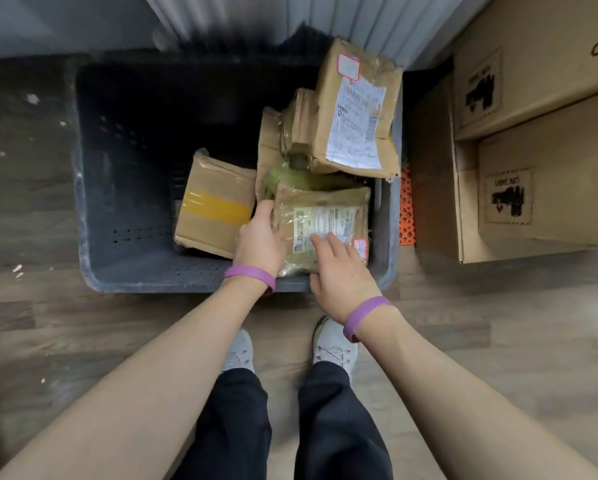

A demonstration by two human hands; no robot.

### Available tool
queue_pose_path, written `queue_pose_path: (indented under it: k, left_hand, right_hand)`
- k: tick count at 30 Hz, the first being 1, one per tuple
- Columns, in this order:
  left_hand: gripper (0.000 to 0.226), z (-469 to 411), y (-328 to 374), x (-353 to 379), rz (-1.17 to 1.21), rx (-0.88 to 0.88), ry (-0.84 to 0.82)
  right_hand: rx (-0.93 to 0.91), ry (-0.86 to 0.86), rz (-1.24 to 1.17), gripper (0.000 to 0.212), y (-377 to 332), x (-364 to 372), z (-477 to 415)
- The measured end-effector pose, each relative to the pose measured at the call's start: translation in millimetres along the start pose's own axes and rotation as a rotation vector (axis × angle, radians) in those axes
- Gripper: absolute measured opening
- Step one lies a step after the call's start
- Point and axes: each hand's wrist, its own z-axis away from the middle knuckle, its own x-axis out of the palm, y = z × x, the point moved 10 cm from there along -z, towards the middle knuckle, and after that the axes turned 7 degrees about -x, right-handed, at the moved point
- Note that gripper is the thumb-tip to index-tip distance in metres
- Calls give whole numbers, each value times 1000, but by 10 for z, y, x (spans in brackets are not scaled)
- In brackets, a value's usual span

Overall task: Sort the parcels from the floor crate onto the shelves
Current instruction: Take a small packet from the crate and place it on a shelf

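Crate [124,271]: both hands gripping taped parcel [325,223].

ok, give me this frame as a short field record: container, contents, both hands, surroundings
container: dark plastic crate on wood floor
parcel in hand: tape-wrapped parcel with white label, near right corner
left hand: on its left edge
right hand: fingers on its top, thumb at near edge
other parcels: box with yellow tape low in crate; labelled box on the pile
surroundings: stacked cartons to the right
shelves: not in view
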Motion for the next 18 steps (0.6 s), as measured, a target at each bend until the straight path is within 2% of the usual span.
queue_pose_path:
  k: [3,7,11,13,15,18]
  left_hand:
    - [38,176,4,-316,12,-20,35]
    - [35,587,-140,-1001,68,-154,58]
    - [21,1205,-311,-1799,164,-281,75]
    - [16,1554,-335,-2204,320,-345,82]
    - [17,1869,-249,-2616,522,-361,96]
    - [21,2255,98,-3217,766,-282,107]
  right_hand:
    - [56,-9,-73,63,-40,-102,217]
    - [67,3,-171,56,-372,-381,608]
    - [158,99,-469,51,-923,-817,1111]
    - [238,169,-599,59,-1192,-1096,1404]
    - [261,166,-757,70,-1550,-1376,1642]
    - [174,202,-864,67,-2155,-1994,1869]
